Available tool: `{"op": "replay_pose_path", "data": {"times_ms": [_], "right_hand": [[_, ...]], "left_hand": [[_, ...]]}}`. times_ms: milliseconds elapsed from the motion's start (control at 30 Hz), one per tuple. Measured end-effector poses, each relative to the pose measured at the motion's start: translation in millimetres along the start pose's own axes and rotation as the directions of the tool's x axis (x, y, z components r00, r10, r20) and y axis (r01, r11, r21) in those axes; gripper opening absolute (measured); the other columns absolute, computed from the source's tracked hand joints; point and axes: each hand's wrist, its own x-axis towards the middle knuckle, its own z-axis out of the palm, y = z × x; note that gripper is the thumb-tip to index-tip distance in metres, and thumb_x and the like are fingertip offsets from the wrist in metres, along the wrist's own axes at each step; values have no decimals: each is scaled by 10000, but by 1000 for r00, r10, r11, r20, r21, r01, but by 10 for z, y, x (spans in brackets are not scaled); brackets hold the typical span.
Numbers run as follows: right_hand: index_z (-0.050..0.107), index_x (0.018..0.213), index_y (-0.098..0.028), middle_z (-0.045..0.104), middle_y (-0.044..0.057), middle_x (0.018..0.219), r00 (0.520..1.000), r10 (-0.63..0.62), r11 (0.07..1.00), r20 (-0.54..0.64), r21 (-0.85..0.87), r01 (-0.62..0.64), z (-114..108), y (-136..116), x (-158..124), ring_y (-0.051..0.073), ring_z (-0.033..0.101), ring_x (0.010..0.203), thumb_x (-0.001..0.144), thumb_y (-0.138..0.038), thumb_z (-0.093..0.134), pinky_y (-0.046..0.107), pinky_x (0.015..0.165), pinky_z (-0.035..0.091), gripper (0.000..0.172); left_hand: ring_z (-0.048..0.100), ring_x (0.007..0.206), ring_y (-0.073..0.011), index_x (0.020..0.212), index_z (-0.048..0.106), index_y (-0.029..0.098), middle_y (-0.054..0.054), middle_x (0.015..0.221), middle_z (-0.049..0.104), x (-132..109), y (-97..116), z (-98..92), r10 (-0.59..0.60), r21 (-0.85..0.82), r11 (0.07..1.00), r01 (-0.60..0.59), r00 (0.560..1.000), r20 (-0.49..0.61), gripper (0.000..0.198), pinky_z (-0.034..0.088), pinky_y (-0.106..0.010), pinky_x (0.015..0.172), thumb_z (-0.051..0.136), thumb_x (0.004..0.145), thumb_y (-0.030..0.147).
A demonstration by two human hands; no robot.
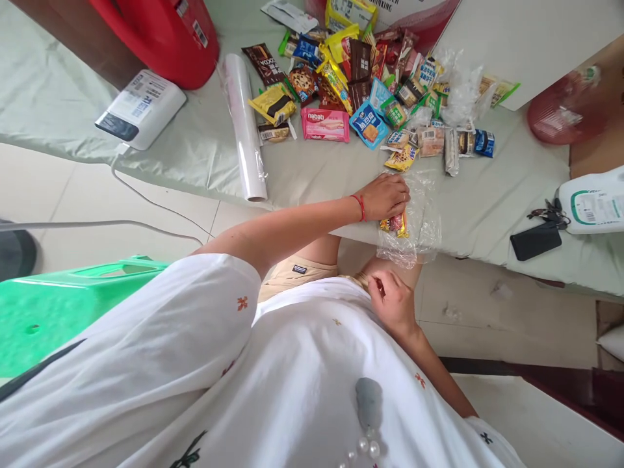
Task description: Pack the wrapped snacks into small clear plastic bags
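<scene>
My left hand (387, 196), with a red string at its wrist, lies over small red and yellow snack packets (396, 224) at the table's near edge. Its fingers are curled down on them and hide part of them. Under the packets spreads a crumpled sheet of clear plastic wrap (424, 224), which hangs over the edge. My right hand (394, 300) rests above my lap in a loose fist, with nothing visible inside. Just beyond the left hand is a yellow cookie packet (402, 158).
A pile of wrapped snacks (361, 71) covers the table's far middle, beside a roll of plastic wrap (245, 130). Left are a white device (141, 107) with a cable and a red jug (185, 45). Keys with a black fob (536, 240) and a white bottle (597, 201) lie right.
</scene>
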Motion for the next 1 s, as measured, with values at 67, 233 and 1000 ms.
{"op": "replay_pose_path", "data": {"times_ms": [67,233,1000], "right_hand": [[749,1058,-270,674,56,834,997,-17,999,-81,41,21,-10,-100,113,197,593,791,859,-375,731,285,726,442,226],[745,1029,-241,607,72,766,992,-4,981,-122,-192,-19,-93,-141,442,226,571,782,868,-215,718,326,723,389,165],[696,1000,-251,742,45,1106,887,352,272,300,873,-404,132,581,300,104,500,625,729,-454,805,230,536,409,356]], "left_hand": [[574,1185,-340,1102,774,189,-142,1197,747,5,4,2,-1,5,1000,1,1000,-1,397,396,-531,959,412,1005,320],[575,1169,-341,1081,777,197,-139,1181,752,14,17,-3,-1,5,1000,1,1000,-2,389,394,-532,945,416,1002,318],[556,1174,-343,1119,780,231,-126,1197,746,20,-18,68,-28,-30,999,28,999,-15,404,383,-549,954,405,996,317]]}}
